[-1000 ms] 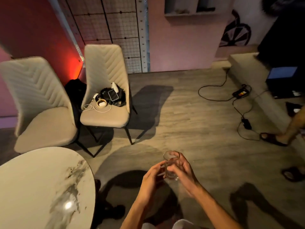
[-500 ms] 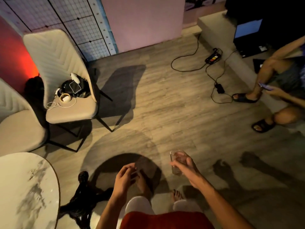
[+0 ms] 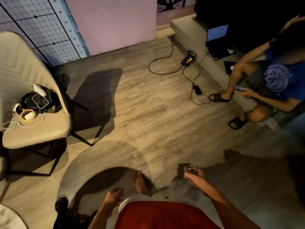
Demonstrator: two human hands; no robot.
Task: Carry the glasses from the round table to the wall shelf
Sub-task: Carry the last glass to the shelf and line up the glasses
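A clear drinking glass [image 3: 189, 169] is in my right hand [image 3: 197, 178], low at the right above the wooden floor; the fingers wrap its side and only its rim and upper part show. My left hand [image 3: 113, 195] hangs by my hip at the bottom centre with its fingers loosely curled and nothing in it. Only a sliver of the round marble table [image 3: 8, 219] shows in the bottom left corner. The wall shelf is out of view.
A beige chair [image 3: 38, 129] with a bag, phone and cables stands at the left. A power strip [image 3: 189, 59] and charger cables lie on the floor ahead. A seated person [image 3: 267, 83] holding a phone is at the right, legs stretched onto the floor.
The glass went from both hands to my right hand alone and my left hand dropped to my side. The view turned right and down; the table slid out at the left, and the seated person came into view.
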